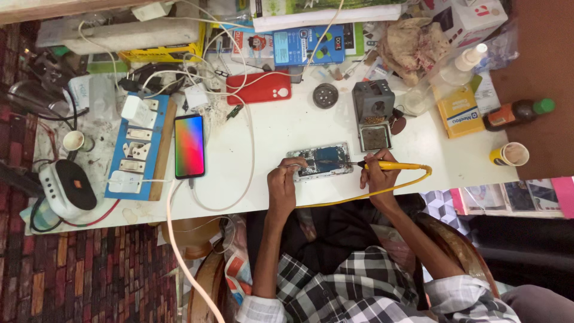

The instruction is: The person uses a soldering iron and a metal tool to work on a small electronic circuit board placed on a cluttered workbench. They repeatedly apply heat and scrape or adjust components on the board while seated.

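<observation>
Left hand (281, 182) fingers pin the opened phone (320, 161) flat on the white table (275, 128). Right hand (379, 173) fingers grip yellow soldering iron (388, 165), tip at the phone's edge.

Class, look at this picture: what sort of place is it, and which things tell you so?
Most likely a phone repair bench. An opened phone lies under the left hand, the right hand holds a yellow soldering iron, and a lit phone lies charging nearby.

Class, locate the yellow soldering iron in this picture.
In the head view, the yellow soldering iron is in the right hand, tip at the opened phone on the white table.
</observation>
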